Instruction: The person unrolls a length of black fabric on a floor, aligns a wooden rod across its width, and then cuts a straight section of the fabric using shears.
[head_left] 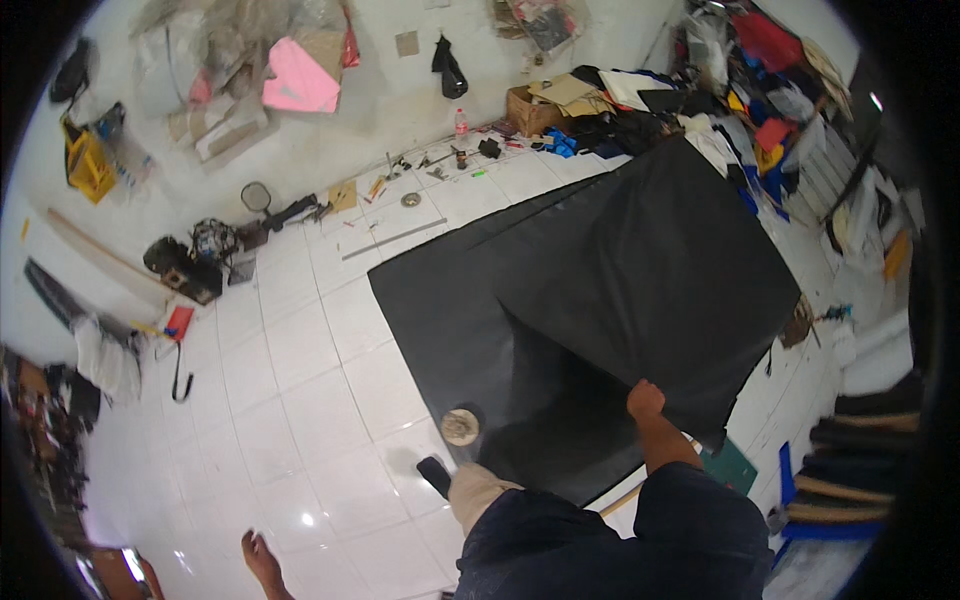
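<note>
A large sheet of black material (590,270) lies across the white tiled floor, its near part folded and lifted into a peak. My right hand (646,398) is closed on the raised edge of the sheet, near its front right. Dark creases run from that grip toward the sheet's middle. My left hand (262,562) hangs over the tiles at the lower left, away from the sheet. Its fingers are loosely bent, with nothing seen in them. A round pale disc-shaped object (460,427) rests on the sheet's near left corner, close to my leg.
Small tools, a bottle (461,124) and a long metal strip (394,239) lie along the far wall. Piled fabric and a cardboard box (535,112) fill the far right. Rolls of material (850,470) stand at right, near a green board (730,466). A black speaker (182,270) stands left.
</note>
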